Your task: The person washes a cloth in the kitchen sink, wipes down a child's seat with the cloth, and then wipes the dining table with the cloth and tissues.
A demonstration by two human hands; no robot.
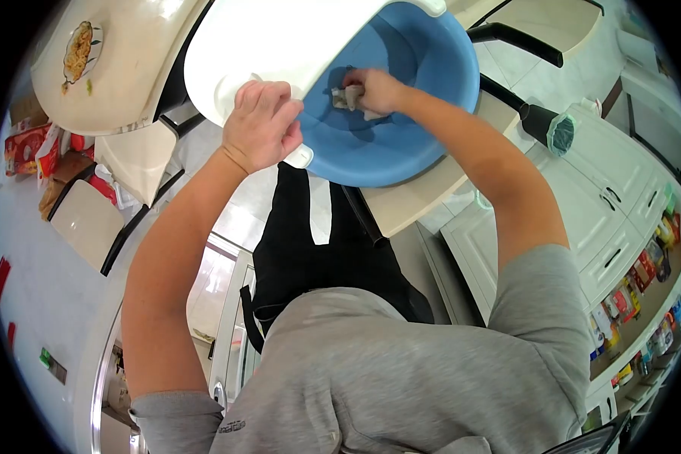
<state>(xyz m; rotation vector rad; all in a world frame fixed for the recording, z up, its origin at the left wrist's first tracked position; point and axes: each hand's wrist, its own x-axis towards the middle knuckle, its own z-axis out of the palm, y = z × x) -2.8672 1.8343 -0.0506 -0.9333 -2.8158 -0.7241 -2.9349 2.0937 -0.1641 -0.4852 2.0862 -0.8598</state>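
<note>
Far left: patterned plate (96,48) of noodles (77,54) on cream worktop (132,83). Next, with left hand (262,125), closed grip at edge of curved white plastic panel (268,41). Farther right, inside round blue plastic basin (446,72), pinching crumpled greyish-white cloth (349,97) in grip of right hand (377,91).

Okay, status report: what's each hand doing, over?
Right hand pinching pale cloth inside blue basin. Left hand at white panel's edge. Panel covers part of basin.
</note>
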